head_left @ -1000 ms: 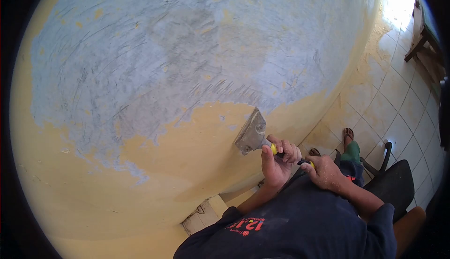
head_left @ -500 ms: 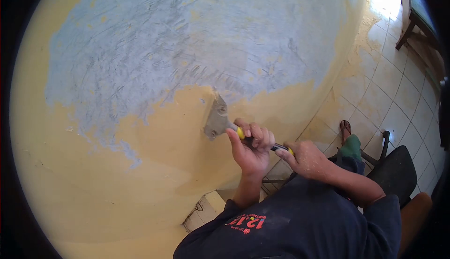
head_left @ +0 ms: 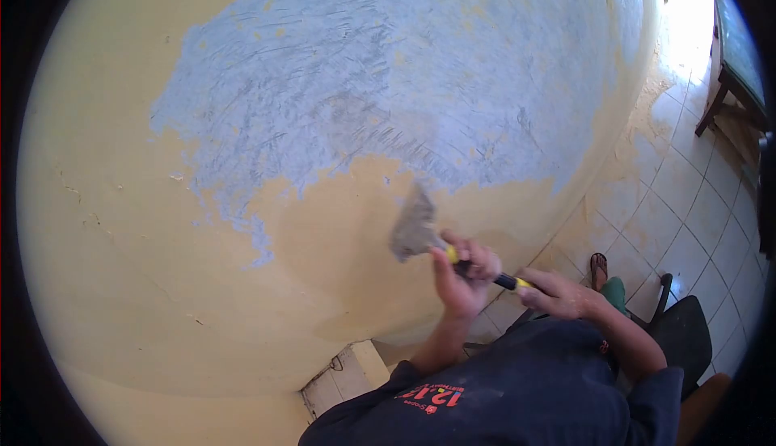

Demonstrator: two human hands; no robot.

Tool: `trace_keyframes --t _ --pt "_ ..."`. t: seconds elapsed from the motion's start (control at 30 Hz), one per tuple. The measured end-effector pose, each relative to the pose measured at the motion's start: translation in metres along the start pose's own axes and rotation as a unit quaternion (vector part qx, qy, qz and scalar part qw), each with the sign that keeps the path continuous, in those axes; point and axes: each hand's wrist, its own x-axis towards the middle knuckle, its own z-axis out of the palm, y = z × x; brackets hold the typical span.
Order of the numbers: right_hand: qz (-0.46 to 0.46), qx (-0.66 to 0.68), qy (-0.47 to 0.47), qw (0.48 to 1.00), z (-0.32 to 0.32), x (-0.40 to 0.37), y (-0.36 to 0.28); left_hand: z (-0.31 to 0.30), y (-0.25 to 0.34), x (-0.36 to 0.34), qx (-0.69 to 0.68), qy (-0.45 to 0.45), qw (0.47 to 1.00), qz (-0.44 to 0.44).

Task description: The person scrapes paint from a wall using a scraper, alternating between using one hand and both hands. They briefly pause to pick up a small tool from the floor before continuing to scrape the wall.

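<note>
A wall scraper [head_left: 415,224] with a broad, dusty metal blade and a black and yellow handle is held in both hands. My left hand [head_left: 467,275] wraps the handle close behind the blade, palm turned up and thumb along the neck. Around the yellow end of the handle, my right hand [head_left: 554,292] is closed. The blade, slightly blurred, lies over the yellow paint of the wall [head_left: 323,236], just below the ragged edge of a stripped blue-grey patch [head_left: 323,115] covered in scratch marks.
Paint dust and flakes lie on the white tiled floor [head_left: 667,179] along the wall's foot. At the right stand a black chair [head_left: 683,337] and a wooden piece of furniture [head_left: 731,94]. A tiled ledge [head_left: 352,373] juts out below the wall. A sandalled foot [head_left: 598,268] rests on the tiles.
The view has shifted, so the wall patch sits further right. Both hands and the scraper appear lower and further right, with the blade now a little below the patch's edge.
</note>
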Motion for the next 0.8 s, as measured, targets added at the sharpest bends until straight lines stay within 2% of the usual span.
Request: trace_keyframes --t 0.07,0.13,0.17,0.23,0.33,0.53,0.67,0.8 --pt "0.019 0.028 0.016 0.999 0.009 -0.014 0.034 -0.011 -0.028 -0.005 -0.002 0.029 0.999 -0.018" --pt "0.053 0.028 0.103 0.993 0.017 -0.017 0.054 -0.021 -0.046 -0.005 -0.006 0.028 0.998 -0.062" --pt "0.058 0.028 0.103 0.993 0.017 -0.015 0.055 -0.025 -0.049 -0.002 -0.010 0.030 0.997 -0.065" --pt "0.098 -0.058 0.135 0.984 0.021 -0.007 0.051 -0.034 -0.050 0.001 -0.022 0.056 0.997 -0.058" --pt "0.094 -0.096 0.130 0.982 0.015 0.009 0.047 -0.037 -0.042 0.008 -0.023 0.065 0.997 -0.032" --pt "0.073 -0.089 0.120 0.986 0.019 0.030 0.049 -0.042 -0.030 0.013 0.006 0.074 0.997 -0.021" --pt "0.067 -0.097 0.104 0.988 0.019 0.038 0.025 -0.032 -0.004 0.018 0.006 0.058 0.998 -0.002" --pt "0.049 -0.091 0.110 0.989 0.025 0.033 0.009 -0.020 0.012 0.017 0.023 0.075 0.997 -0.024"
